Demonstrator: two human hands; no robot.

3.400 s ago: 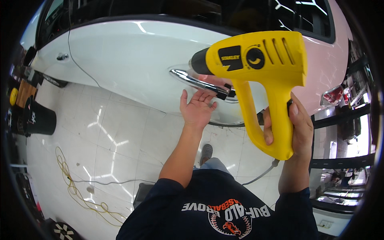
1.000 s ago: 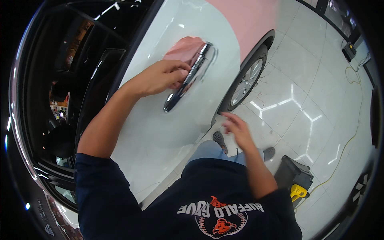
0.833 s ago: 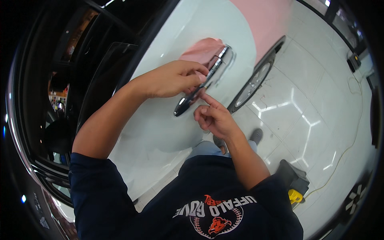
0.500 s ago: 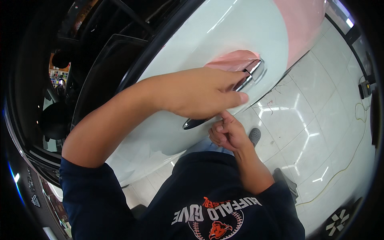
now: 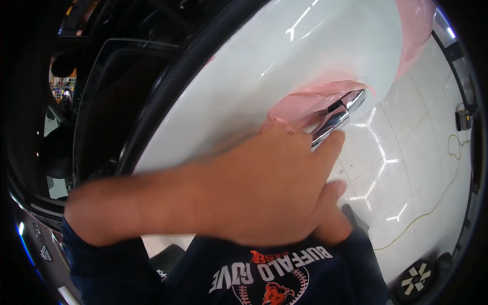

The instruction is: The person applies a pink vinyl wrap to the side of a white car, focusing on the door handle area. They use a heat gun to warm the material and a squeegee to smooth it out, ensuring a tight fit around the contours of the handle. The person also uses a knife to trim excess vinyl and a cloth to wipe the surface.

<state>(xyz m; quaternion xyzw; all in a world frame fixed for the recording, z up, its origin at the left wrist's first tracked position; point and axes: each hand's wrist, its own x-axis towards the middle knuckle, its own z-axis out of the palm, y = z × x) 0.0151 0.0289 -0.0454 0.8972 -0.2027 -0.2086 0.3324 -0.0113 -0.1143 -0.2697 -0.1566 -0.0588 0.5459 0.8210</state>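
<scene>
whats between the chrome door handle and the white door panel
In the head view, crumpled pink film sits between the chrome door handle and the white door panel.

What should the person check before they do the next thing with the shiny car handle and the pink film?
1. Left hand on the chrome door handle: ok, fingers reach its lower end.
2. Right hand visible: not ok, mostly hidden behind the left hand.
3. Pink film flat around the handle: not ok, it looks wrinkled and lifted.
4. White door panel free of marks: cannot tell, glare.
5. Grip firm: cannot tell, the hand is blurred.
</scene>
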